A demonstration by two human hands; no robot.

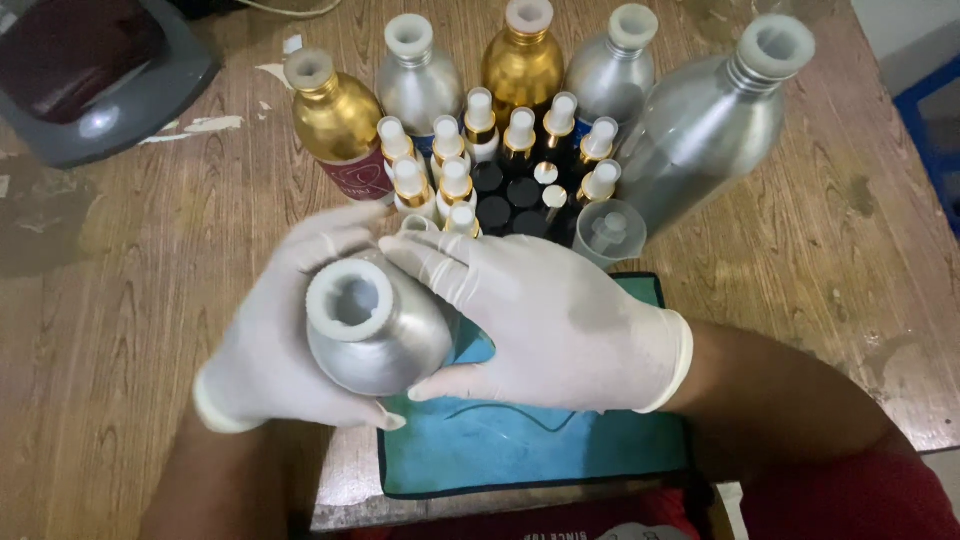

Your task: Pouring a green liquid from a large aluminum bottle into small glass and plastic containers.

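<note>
Both my hands wear white gloves and clasp a silver metal bottle [372,330] with a white plastic neck, held over a blue cloth [530,450]. My left hand [275,350] wraps the bottle's left side from behind. On the bottle's right side lies my right hand [545,315], fingers pointing up-left. The bottle's open mouth faces the camera.
Behind the hands stand several small spray bottles [480,130] with white caps, gold bottles [335,110] [523,60], silver bottles [415,75] [612,70] and one large silver bottle [710,120]. A clear cap [608,232] lies nearby. A grey device [95,80] sits top left on the wooden table [120,260].
</note>
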